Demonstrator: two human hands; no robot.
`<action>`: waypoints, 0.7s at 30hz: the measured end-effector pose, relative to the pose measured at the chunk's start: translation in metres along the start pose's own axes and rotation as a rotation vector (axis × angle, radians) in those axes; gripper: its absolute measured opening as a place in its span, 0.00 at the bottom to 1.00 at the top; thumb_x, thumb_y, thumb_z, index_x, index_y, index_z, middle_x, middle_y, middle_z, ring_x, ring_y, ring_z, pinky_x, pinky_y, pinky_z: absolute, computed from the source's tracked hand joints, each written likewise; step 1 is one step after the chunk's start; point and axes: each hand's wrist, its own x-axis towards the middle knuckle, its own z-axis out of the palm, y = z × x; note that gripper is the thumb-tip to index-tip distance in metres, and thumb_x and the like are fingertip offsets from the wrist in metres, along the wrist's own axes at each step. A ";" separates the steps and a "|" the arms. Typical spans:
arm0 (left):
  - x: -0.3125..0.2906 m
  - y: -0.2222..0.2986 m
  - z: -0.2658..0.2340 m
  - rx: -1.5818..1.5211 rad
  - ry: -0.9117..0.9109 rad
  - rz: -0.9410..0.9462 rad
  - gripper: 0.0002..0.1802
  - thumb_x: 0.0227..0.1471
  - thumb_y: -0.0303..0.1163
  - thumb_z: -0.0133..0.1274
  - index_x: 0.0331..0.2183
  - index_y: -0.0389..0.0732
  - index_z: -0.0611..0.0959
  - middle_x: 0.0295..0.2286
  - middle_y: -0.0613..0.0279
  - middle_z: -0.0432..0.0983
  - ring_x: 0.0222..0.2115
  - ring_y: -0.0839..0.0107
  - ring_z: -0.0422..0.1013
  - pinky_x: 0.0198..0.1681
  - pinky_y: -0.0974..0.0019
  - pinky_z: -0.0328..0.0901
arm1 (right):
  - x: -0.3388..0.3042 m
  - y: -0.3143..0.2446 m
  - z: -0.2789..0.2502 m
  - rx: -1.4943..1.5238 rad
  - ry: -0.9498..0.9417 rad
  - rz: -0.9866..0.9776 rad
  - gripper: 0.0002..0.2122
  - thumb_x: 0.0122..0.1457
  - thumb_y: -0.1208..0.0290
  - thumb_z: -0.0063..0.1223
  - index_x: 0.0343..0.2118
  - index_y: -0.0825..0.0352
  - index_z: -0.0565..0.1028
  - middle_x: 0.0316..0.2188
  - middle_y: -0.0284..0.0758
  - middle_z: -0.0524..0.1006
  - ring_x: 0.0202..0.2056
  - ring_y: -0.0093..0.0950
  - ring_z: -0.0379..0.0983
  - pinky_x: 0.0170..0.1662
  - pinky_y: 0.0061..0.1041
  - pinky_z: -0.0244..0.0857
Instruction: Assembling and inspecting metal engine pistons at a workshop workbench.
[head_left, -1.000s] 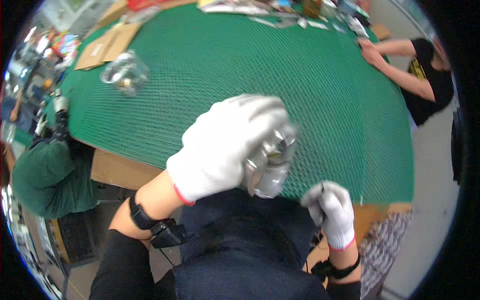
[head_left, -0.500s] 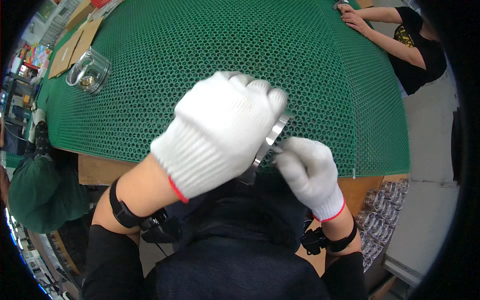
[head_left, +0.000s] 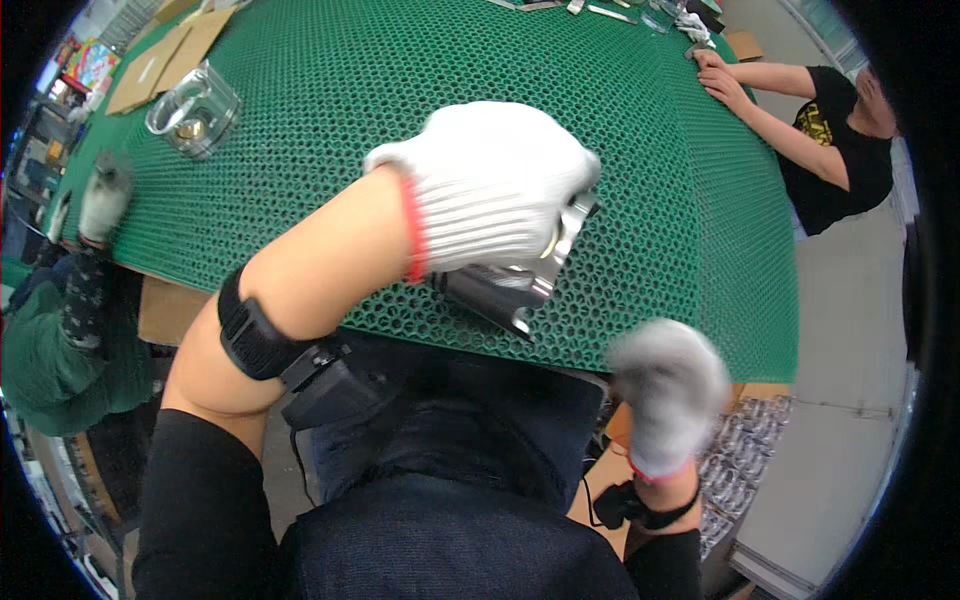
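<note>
My left hand (head_left: 500, 190), in a white knit glove with a red cuff edge, is closed over a shiny curved metal piece (head_left: 562, 250) above the green mat. Most of the piece is hidden under the palm; a bright bent strip shows at its right side. A dark, smooth curved part (head_left: 485, 298) sticks out below the wrist, ending in a bright tip. My right hand (head_left: 675, 385), gloved the same way, is smeared by motion at the mat's near edge, apart from the metal piece. Its fingers cannot be made out.
Green honeycomb mat (head_left: 330, 120) covers the table. A clear container (head_left: 205, 115) and cardboard (head_left: 165, 65) lie at the far left. Many shiny metal parts (head_left: 740, 450) are stacked low at right. Co-workers sit at left (head_left: 75, 350) and far right (head_left: 835, 150).
My right hand has let go of the metal piece and moved right and down. My left hand has turned and moved slightly up and right with the piece, showing its dark part.
</note>
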 end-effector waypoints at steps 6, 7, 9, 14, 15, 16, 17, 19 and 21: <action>-0.085 -0.071 0.042 -0.429 0.625 -0.269 0.45 0.45 0.33 0.65 0.61 0.40 0.62 0.39 0.55 0.78 0.39 0.67 0.76 0.46 0.66 0.71 | 0.006 -0.076 -0.062 0.358 0.042 -0.264 0.08 0.62 0.63 0.48 0.38 0.61 0.70 0.31 0.32 0.66 0.29 0.26 0.62 0.30 0.27 0.59; -0.105 -0.077 0.048 -0.229 0.630 -0.246 0.44 0.45 0.30 0.63 0.61 0.39 0.62 0.42 0.51 0.78 0.38 0.63 0.77 0.45 0.64 0.71 | 0.012 -0.078 -0.063 0.374 0.013 -0.281 0.08 0.62 0.63 0.48 0.39 0.60 0.70 0.27 0.31 0.66 0.24 0.27 0.63 0.25 0.28 0.57; -0.146 -0.100 0.071 0.075 0.548 -0.278 0.42 0.46 0.28 0.61 0.61 0.36 0.62 0.44 0.46 0.76 0.38 0.56 0.77 0.43 0.62 0.71 | 0.013 -0.077 -0.061 0.401 -0.021 -0.312 0.08 0.63 0.64 0.48 0.41 0.60 0.69 0.25 0.30 0.67 0.21 0.28 0.64 0.21 0.28 0.56; -0.179 -0.018 0.041 -0.061 0.268 -0.482 0.41 0.48 0.28 0.57 0.62 0.34 0.59 0.40 0.44 0.77 0.38 0.47 0.75 0.42 0.56 0.70 | -0.038 -0.031 -0.056 0.457 0.304 -0.293 0.13 0.62 0.68 0.49 0.47 0.65 0.69 0.32 0.32 0.68 0.30 0.24 0.65 0.30 0.26 0.60; -0.179 -0.014 0.044 -0.143 0.212 -0.471 0.43 0.48 0.29 0.57 0.62 0.34 0.57 0.40 0.45 0.77 0.38 0.47 0.75 0.42 0.55 0.69 | -0.049 -0.007 -0.048 0.419 0.455 -0.145 0.14 0.61 0.68 0.49 0.48 0.66 0.69 0.34 0.33 0.69 0.32 0.24 0.65 0.32 0.25 0.61; -0.183 -0.008 0.047 -0.275 0.194 -0.434 0.44 0.49 0.32 0.57 0.63 0.33 0.54 0.41 0.45 0.77 0.39 0.47 0.75 0.43 0.56 0.69 | -0.023 0.005 -0.024 0.390 0.486 0.063 0.15 0.61 0.69 0.49 0.49 0.67 0.69 0.36 0.33 0.69 0.34 0.23 0.65 0.34 0.25 0.62; -0.187 -0.006 0.049 -0.408 0.181 -0.392 0.45 0.51 0.34 0.57 0.63 0.32 0.52 0.42 0.46 0.77 0.39 0.48 0.75 0.44 0.56 0.69 | 0.004 0.014 0.007 0.321 0.354 0.299 0.23 0.60 0.72 0.50 0.59 0.67 0.64 0.39 0.34 0.71 0.34 0.19 0.65 0.35 0.21 0.63; -0.194 -0.007 0.046 -0.571 0.056 -0.289 0.47 0.53 0.38 0.56 0.64 0.31 0.47 0.43 0.48 0.77 0.41 0.50 0.75 0.46 0.58 0.69 | 0.065 0.019 0.029 0.033 -0.025 0.447 0.29 0.56 0.79 0.52 0.62 0.62 0.62 0.46 0.39 0.75 0.38 0.22 0.69 0.44 0.20 0.65; -0.200 0.001 0.055 -1.044 0.204 -0.212 0.56 0.54 0.50 0.57 0.63 0.26 0.43 0.42 0.42 0.77 0.41 0.57 0.75 0.51 0.60 0.65 | 0.088 0.047 0.031 -0.040 -0.039 0.301 0.32 0.54 0.77 0.54 0.63 0.57 0.60 0.52 0.44 0.71 0.43 0.30 0.73 0.48 0.25 0.66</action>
